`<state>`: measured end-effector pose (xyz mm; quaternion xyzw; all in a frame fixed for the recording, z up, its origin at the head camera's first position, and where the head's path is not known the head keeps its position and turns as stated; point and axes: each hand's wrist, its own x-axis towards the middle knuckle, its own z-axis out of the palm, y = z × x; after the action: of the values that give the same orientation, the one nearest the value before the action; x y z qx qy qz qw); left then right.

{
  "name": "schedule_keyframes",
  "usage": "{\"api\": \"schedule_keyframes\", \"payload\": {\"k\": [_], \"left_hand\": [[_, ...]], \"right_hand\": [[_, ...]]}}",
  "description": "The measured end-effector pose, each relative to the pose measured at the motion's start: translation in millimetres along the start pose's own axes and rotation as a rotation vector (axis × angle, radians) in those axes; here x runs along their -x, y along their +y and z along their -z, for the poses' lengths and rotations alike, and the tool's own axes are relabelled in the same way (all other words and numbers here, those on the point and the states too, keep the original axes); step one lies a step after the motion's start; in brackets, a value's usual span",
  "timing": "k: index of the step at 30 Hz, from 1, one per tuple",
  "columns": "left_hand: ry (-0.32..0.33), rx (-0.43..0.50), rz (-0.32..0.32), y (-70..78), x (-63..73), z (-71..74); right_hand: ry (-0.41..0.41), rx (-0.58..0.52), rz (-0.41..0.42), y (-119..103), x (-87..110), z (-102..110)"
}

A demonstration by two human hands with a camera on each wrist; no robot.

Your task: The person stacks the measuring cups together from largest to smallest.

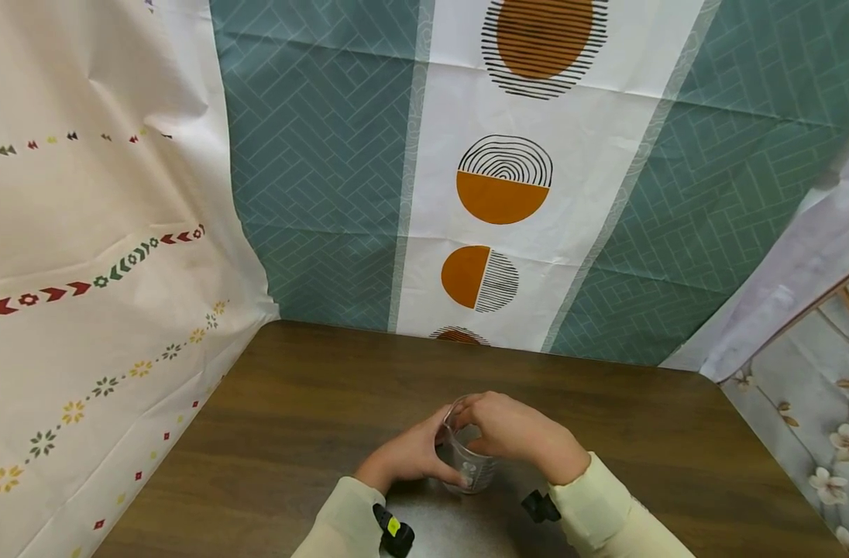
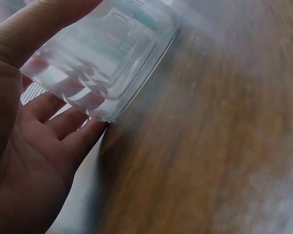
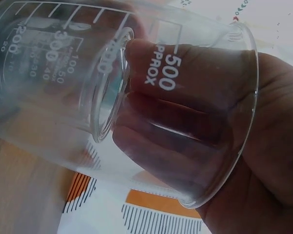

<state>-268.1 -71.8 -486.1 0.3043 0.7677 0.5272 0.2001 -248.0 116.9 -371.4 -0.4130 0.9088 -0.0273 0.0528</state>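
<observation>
A large clear glass beaker (image 1: 476,469) with white volume marks up to 500 stands low over the table, a little tilted. My left hand (image 1: 414,453) grips it from outside, thumb on the near side and fingers round the far side. In the left wrist view, its rounded base edge (image 2: 146,78) is close to the wood. Inside it sits a smaller glass beaker (image 3: 71,68) with its own white marks. My right hand (image 1: 511,426) reaches down through the large beaker's mouth, and its fingertips hold the smaller beaker's rim.
The brown wooden table (image 1: 313,403) stretches around both hands. Behind it hangs a teal and white patterned cloth (image 1: 313,155); a cream printed cloth (image 1: 104,271) covers the left side. Floral fabric (image 1: 815,418) borders the table's right edge.
</observation>
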Motion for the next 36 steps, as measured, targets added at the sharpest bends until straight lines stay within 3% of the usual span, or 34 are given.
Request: {"api": "schedule_keyframes", "payload": {"k": [7, 16, 21, 30, 36], "left_hand": [[0.012, -0.034, 0.013, -2.1, 0.7, 2.0], [0.001, -0.027, -0.041, -4.0, 5.7, 15.5], [0.015, -0.073, -0.023, 0.0, 14.8, 27.4], [0.053, -0.233, -0.033, 2.4, 30.6, 55.8], [0.137, -0.383, -0.005, 9.9, 36.5, 71.7]], "right_hand": [[0.009, -0.009, -0.029, -1.3, 1.2, 3.6], [0.117, 0.001, 0.013, -1.9, 4.5, 7.7], [0.173, 0.012, 0.004, -3.6, 7.0, 12.1], [0.331, 0.054, -0.042, -4.4, 7.7, 16.5], [0.411, 0.079, -0.099, 0.8, 8.4, 18.1]]}}
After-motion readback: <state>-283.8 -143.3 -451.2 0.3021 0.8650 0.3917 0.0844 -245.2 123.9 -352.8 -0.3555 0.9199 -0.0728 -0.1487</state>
